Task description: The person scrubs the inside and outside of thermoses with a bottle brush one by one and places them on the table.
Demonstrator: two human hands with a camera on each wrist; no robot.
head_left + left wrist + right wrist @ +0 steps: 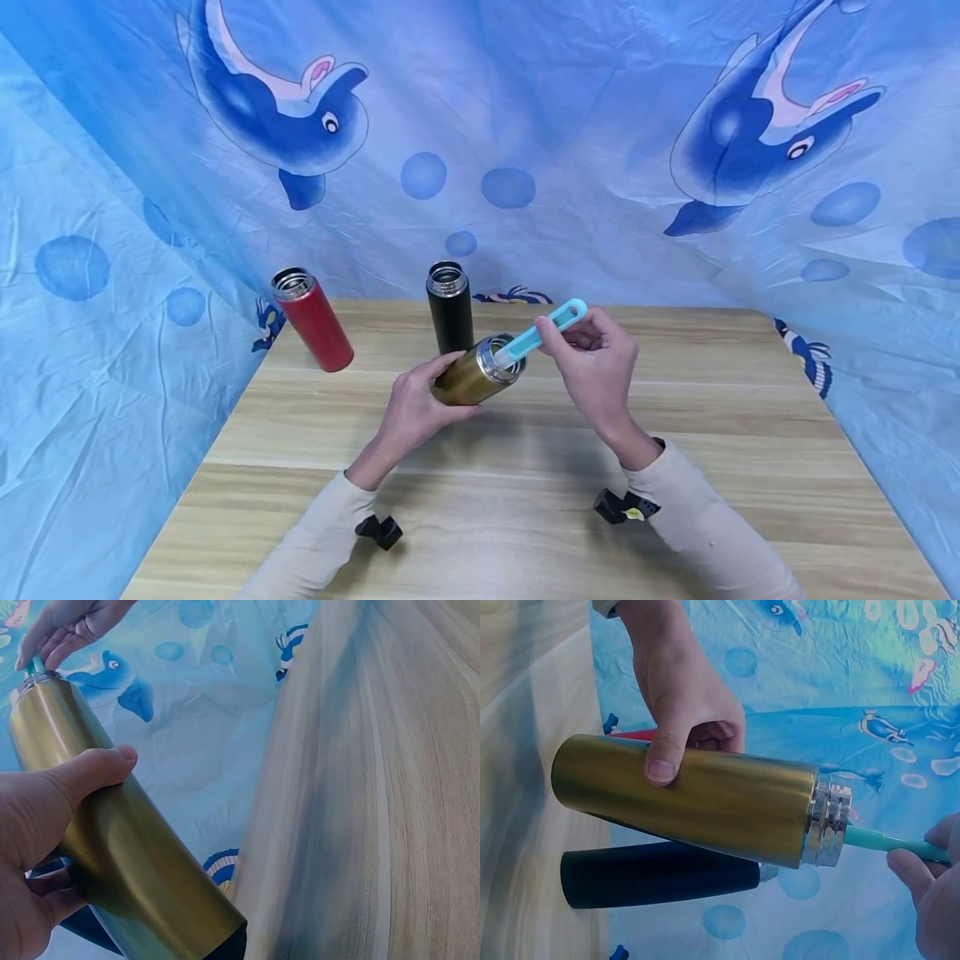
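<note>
My left hand (418, 402) grips a gold thermos flask (467, 380) round its body, holding it tilted with the steel mouth up towards the right. Thumb and fingers of my right hand (600, 362) pinch the turquoise handle of what looks like a bottle brush (519, 347). Its lower end goes into the flask's mouth, so the head is hidden inside. In the right wrist view the flask (727, 799) lies across the picture, with the ribbed handle (866, 838) sticking out of its neck. The left wrist view shows the left thumb along the gold body (135, 847).
Behind the gold flask stands a black thermos flask (451, 321) without a lid. A red thermos flask (318, 325), also lidless, stands at the back left. The wooden table (712, 400) meets a blue dolphin-print sheet (585, 225) at its back and sides.
</note>
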